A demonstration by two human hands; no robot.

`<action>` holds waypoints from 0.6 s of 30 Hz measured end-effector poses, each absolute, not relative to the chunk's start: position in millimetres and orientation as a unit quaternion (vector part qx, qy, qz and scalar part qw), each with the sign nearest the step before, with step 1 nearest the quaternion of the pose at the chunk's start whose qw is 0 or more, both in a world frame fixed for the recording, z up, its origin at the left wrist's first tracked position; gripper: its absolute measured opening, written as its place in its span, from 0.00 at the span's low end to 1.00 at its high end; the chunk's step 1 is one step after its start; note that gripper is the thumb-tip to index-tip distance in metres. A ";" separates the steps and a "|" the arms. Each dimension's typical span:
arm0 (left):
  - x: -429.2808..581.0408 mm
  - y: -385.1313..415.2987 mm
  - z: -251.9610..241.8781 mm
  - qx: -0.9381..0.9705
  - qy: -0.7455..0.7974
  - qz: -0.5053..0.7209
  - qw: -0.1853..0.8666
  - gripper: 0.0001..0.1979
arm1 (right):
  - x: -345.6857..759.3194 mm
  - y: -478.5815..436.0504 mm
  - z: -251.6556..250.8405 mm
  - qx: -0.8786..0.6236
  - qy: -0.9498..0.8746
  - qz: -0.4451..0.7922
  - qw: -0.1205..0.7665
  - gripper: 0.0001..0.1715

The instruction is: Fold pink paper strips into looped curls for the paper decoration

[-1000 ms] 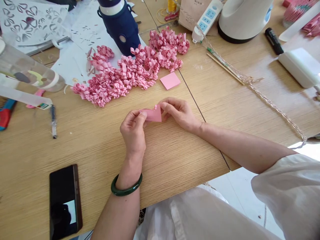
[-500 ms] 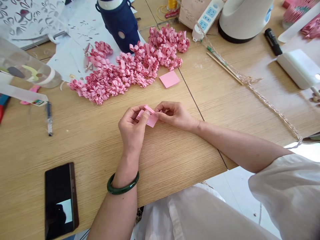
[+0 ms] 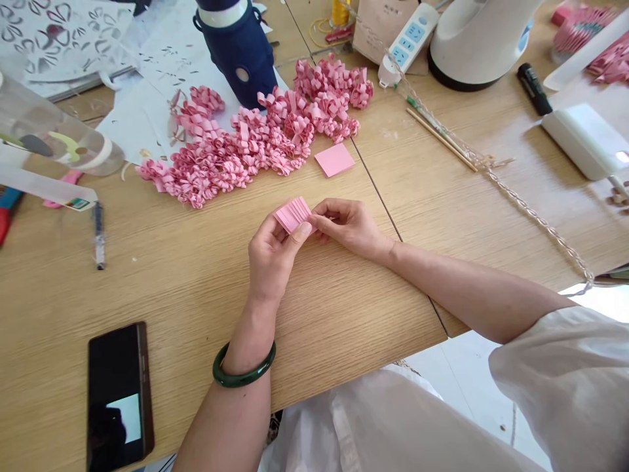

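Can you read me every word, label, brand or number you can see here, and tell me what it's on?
None can be read for certain.
Brown paper bag: faint marks near the top, too small and blurred.
Sticker on the clear plastic strip: coloured, too small to read.
Phone: dark screen with a pale patch, no words visible.
Held pink paper: no writing shows.

Pink paper [image 3: 292, 215] — slit into narrow strips — tilted in pinching fingers [image 3: 301, 231].
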State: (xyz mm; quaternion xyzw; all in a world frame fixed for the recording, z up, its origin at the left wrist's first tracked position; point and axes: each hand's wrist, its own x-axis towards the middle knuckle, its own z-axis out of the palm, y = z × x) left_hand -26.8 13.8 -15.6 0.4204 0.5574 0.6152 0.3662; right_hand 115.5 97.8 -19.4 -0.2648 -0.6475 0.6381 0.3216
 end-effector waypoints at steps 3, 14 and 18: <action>-25.2 13.1 -15.0 0.402 0.584 0.613 0.349 0.14 | 115.8 97.1 -18.9 -0.246 -0.675 0.621 0.315 0.26; -26.1 10.4 -15.1 0.377 0.610 0.590 0.371 0.13 | 116.5 96.6 -12.5 -0.265 -0.600 0.662 0.363 0.26; -24.2 8.7 -14.0 0.399 0.600 0.577 0.384 0.15 | 117.6 96.9 -10.4 -0.238 -0.617 0.665 0.347 0.26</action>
